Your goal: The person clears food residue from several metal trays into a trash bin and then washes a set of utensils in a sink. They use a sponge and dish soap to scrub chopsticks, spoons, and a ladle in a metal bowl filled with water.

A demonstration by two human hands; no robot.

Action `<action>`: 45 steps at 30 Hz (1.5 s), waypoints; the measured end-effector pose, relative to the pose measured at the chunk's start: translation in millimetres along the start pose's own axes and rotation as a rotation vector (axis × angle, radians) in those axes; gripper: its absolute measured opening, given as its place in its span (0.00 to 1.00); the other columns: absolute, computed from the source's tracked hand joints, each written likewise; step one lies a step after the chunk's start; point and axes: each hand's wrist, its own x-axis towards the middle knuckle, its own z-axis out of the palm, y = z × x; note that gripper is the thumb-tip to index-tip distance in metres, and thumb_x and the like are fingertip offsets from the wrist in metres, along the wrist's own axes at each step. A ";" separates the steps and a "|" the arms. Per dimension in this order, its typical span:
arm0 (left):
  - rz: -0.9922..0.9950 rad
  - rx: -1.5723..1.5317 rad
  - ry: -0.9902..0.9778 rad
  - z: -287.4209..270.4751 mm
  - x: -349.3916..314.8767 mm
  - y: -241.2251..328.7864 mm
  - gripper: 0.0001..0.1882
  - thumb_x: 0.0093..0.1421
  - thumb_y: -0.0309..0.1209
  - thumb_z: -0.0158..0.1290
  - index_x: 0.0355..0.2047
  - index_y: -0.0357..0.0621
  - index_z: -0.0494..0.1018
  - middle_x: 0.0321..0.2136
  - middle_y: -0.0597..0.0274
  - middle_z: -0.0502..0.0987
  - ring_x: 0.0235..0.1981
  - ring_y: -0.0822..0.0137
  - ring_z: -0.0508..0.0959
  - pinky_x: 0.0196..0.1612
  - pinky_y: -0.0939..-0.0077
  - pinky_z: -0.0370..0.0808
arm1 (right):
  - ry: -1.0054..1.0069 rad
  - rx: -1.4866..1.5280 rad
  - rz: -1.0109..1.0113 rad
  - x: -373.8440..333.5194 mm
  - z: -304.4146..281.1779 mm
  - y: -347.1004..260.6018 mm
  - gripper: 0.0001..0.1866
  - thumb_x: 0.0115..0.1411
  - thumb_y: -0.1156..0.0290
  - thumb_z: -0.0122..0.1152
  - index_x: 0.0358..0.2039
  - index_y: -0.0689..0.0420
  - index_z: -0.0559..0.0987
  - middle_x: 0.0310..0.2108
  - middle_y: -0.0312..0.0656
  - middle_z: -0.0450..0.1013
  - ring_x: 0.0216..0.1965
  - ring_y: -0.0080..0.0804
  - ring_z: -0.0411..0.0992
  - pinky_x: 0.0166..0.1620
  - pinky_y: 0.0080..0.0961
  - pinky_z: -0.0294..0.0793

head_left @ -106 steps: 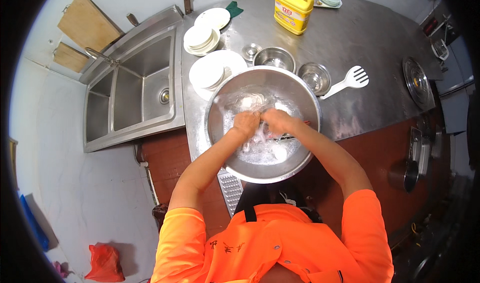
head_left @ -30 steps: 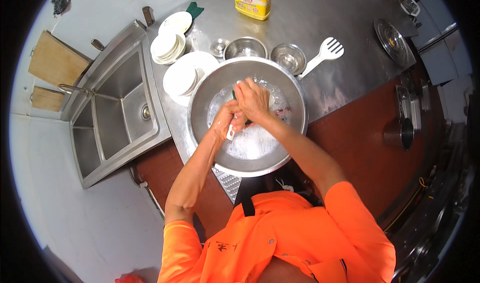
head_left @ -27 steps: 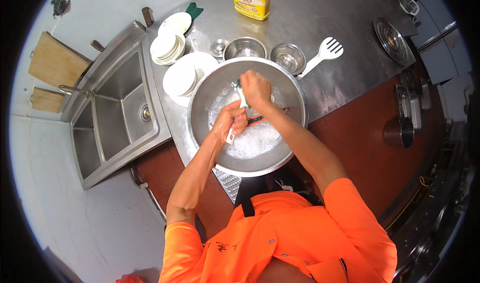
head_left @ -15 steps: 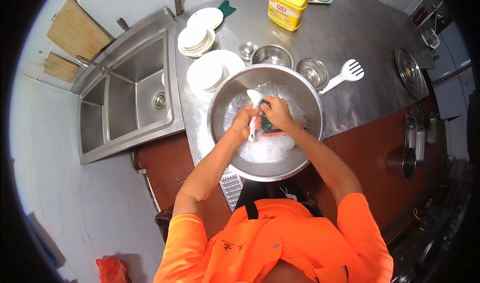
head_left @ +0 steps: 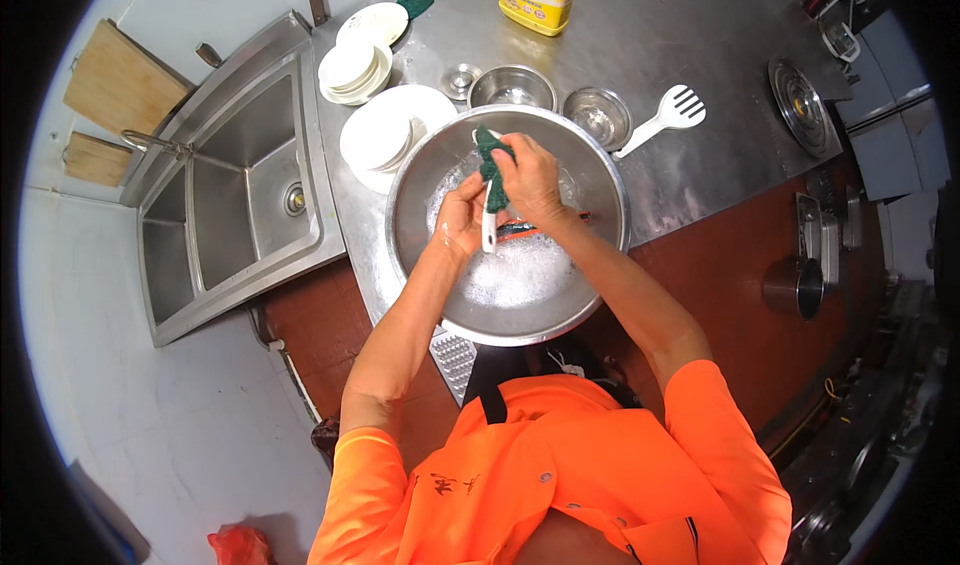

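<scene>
Over a large steel basin of soapy water, my left hand is closed around a white spoon, whose handle with a hole at its end points toward me. My right hand presses a dark green scouring pad against the spoon's upper part. The pad covers most of the spoon's head. Beneath my hands, a thin red-and-black object lies in the basin; its kind is hard to make out.
Stacked white plates and bowls stand left of the basin. Behind it are steel bowls, a white slotted turner and a yellow jug. A double sink is at the left. A grater lies by the basin's near edge.
My right hand has moved the scouring pad up over the spoon's head, which showed bare before. The spoon stands more upright in view. The whole scene has shifted slightly left and up.
</scene>
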 end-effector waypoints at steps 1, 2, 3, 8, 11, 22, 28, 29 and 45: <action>0.048 0.047 0.167 5.4 -3.2 -2.1 0.15 0.59 0.31 0.45 0.47 0.42 0.65 0.30 0.57 0.74 0.23 0.69 0.74 0.19 0.76 0.72 | 0.030 0.050 0.064 -1.9 -1.2 9.4 0.08 0.53 0.69 0.54 0.30 0.61 0.73 0.25 0.51 0.72 0.27 0.49 0.71 0.31 0.36 0.68; 0.038 0.157 0.149 1.4 -5.4 -1.0 0.15 0.59 0.28 0.45 0.47 0.42 0.66 0.29 0.59 0.74 0.22 0.70 0.74 0.18 0.77 0.71 | 0.061 0.103 0.127 -1.8 -3.8 14.6 0.09 0.52 0.69 0.54 0.30 0.62 0.73 0.24 0.52 0.72 0.28 0.50 0.70 0.31 0.37 0.68; 0.028 0.267 0.131 -5.5 -7.2 2.1 0.15 0.58 0.26 0.45 0.47 0.42 0.67 0.28 0.60 0.74 0.20 0.72 0.74 0.18 0.78 0.71 | 0.098 0.154 0.157 2.0 -9.1 17.5 0.09 0.53 0.70 0.53 0.30 0.63 0.73 0.24 0.53 0.72 0.27 0.49 0.71 0.31 0.35 0.69; 0.232 1.272 0.457 -23.0 -8.8 -3.3 0.23 0.45 0.23 0.56 0.44 0.38 0.69 0.22 0.61 0.74 0.15 0.72 0.73 0.18 0.77 0.70 | -0.057 0.101 0.064 22.2 -33.1 12.6 0.07 0.52 0.72 0.54 0.29 0.62 0.73 0.27 0.51 0.71 0.30 0.47 0.71 0.33 0.36 0.69; 0.277 1.485 0.522 -27.6 -2.2 -6.0 0.21 0.38 0.27 0.59 0.37 0.37 0.74 0.20 0.56 0.76 0.22 0.64 0.77 0.27 0.73 0.73 | -0.298 -0.197 -0.141 15.0 -19.4 25.4 0.04 0.48 0.75 0.56 0.27 0.61 0.73 0.33 0.50 0.69 0.33 0.45 0.71 0.34 0.39 0.70; 0.256 1.808 0.560 -13.3 -7.7 -16.2 0.11 0.39 0.25 0.51 0.27 0.40 0.77 0.28 0.43 0.76 0.33 0.49 0.76 0.39 0.61 0.72 | -0.635 -0.517 -0.106 -34.0 26.9 51.4 0.09 0.39 0.79 0.58 0.25 0.64 0.77 0.34 0.55 0.69 0.31 0.48 0.73 0.34 0.36 0.74; 0.521 2.136 0.552 -10.9 -13.6 4.1 0.25 0.41 0.27 0.55 0.44 0.40 0.69 0.39 0.45 0.70 0.41 0.50 0.70 0.42 0.62 0.69 | -0.493 -0.795 -0.301 14.1 -15.7 37.2 0.08 0.40 0.77 0.58 0.25 0.62 0.75 0.33 0.54 0.70 0.29 0.43 0.73 0.27 0.32 0.74; 0.729 2.311 0.457 -4.3 -18.7 2.7 0.31 0.42 0.28 0.55 0.49 0.36 0.61 0.42 0.48 0.66 0.43 0.52 0.67 0.45 0.63 0.67 | -0.522 -0.828 -0.328 10.3 -23.9 42.9 0.08 0.41 0.76 0.58 0.25 0.61 0.76 0.33 0.53 0.70 0.30 0.42 0.73 0.27 0.32 0.73; -0.155 1.555 -0.108 -9.1 -34.7 -4.7 0.24 0.45 0.29 0.60 0.45 0.40 0.70 0.16 0.61 0.73 0.15 0.75 0.72 0.18 0.78 0.69 | -0.476 -0.636 -0.262 3.6 -80.4 47.3 0.04 0.43 0.78 0.51 0.22 0.61 0.74 0.28 0.55 0.68 0.27 0.50 0.72 0.30 0.41 0.72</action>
